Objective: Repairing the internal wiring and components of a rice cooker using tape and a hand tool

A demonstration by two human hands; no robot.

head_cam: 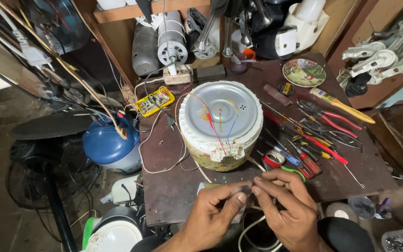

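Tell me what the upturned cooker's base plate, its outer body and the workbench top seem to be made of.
Base plate: likely bare metal, with a dull silver sheen and pressed rings. Outer body: cream rim looks like moulded plastic; the patterned wall could be painted metal, hard to tell. Workbench top: probably wood or board, dark brown, matte and scuffed.

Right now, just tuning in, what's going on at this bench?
A person sits at a cluttered workbench. Both hands meet at its near edge: the left hand and right hand pinch a small, hard-to-make-out piece between their fingertips. Just beyond stands an upturned rice cooker with red, blue and yellow wires lying across its metal base. Pliers and screwdrivers lie to its right, a small yellow circuit board to its left.
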